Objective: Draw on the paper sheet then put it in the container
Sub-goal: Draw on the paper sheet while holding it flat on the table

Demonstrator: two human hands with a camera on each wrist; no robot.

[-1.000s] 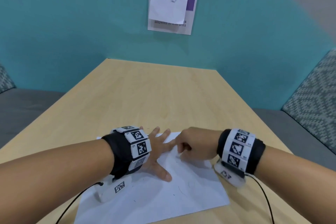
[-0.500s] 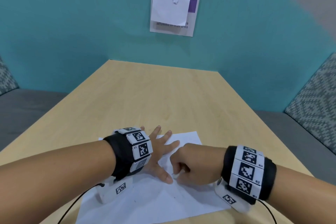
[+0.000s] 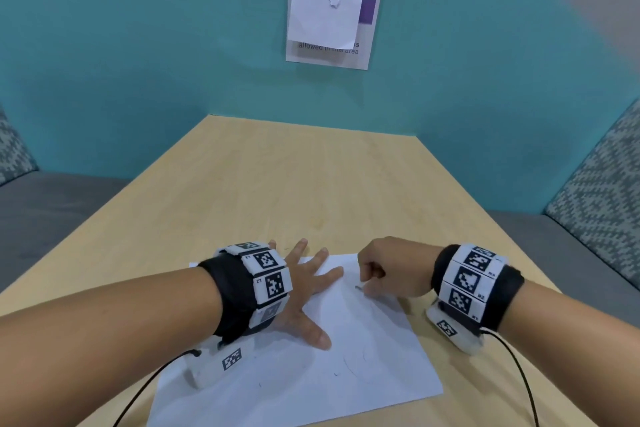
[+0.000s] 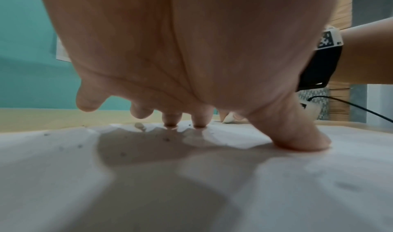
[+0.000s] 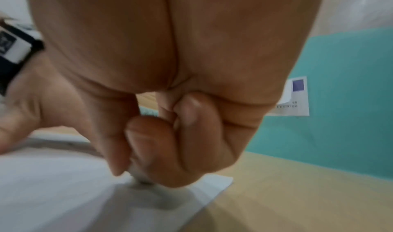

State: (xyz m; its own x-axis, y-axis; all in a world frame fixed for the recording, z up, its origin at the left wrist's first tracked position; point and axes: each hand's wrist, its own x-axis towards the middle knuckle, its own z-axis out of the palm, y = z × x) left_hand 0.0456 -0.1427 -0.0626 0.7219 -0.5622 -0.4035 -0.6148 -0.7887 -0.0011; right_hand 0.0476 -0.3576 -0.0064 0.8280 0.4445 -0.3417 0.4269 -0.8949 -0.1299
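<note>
From the head view, the left hand [image 3: 298,291] lies flat with fingers spread, pressing the paper sheet [image 3: 311,374] onto the table [image 3: 277,184]. The right hand [image 3: 391,267] is curled over the sheet's far right corner, pinching a small drawing tool [image 3: 360,288] whose tip meets the paper; faint pen marks lie nearer the person.

In the left wrist view, the left hand's fingertips [image 4: 199,119] and thumb touch the white sheet.

In the right wrist view, blurred, the right hand's fingers [image 5: 170,151] and thumb close tightly round a pale stub resting on the paper near its corner. A sign [image 3: 330,24] hangs on the teal wall.
</note>
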